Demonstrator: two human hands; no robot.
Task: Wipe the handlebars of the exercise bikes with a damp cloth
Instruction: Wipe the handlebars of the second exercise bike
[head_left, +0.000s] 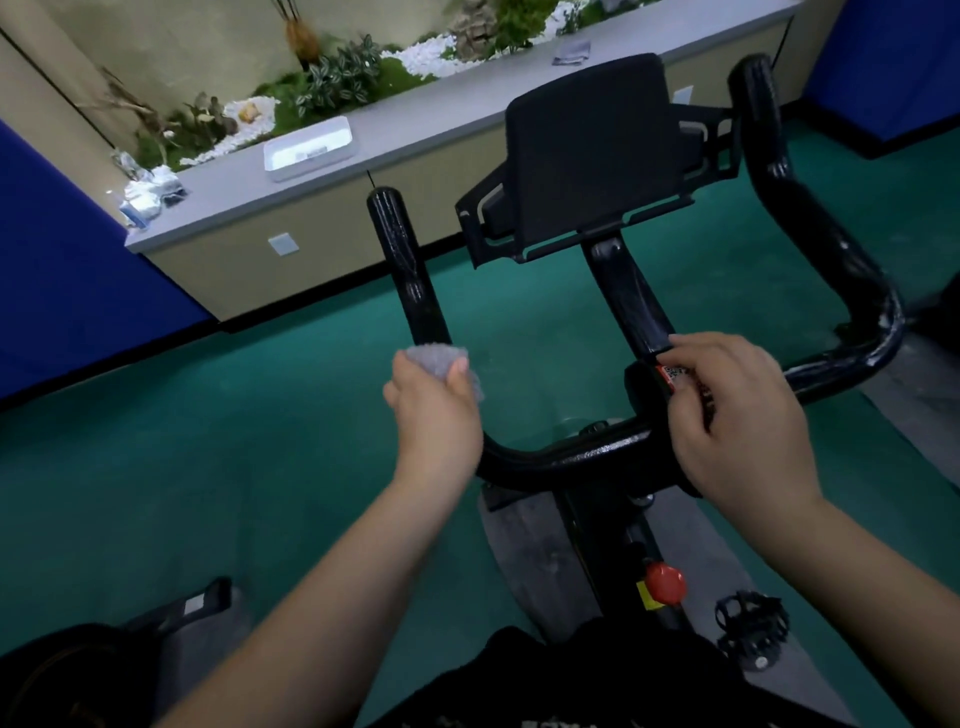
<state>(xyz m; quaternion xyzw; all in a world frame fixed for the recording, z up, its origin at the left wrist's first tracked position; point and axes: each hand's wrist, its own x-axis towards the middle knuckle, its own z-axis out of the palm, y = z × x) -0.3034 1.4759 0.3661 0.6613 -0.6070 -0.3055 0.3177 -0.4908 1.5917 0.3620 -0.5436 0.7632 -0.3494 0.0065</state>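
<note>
Left hand (434, 410) grips crumpled grey cloth (441, 361) round black tubular handlebar (410, 270) to wipe it; right hand (737, 421), fingers curled, steadies handlebar centre beside it.

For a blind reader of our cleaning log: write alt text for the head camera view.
A person's left hand grips a grey cloth around the left bar of a black exercise bike's handlebars, while the right hand rests on the centre stem. Beyond the bike's screen are green floor and a grey counter with plants.
</note>
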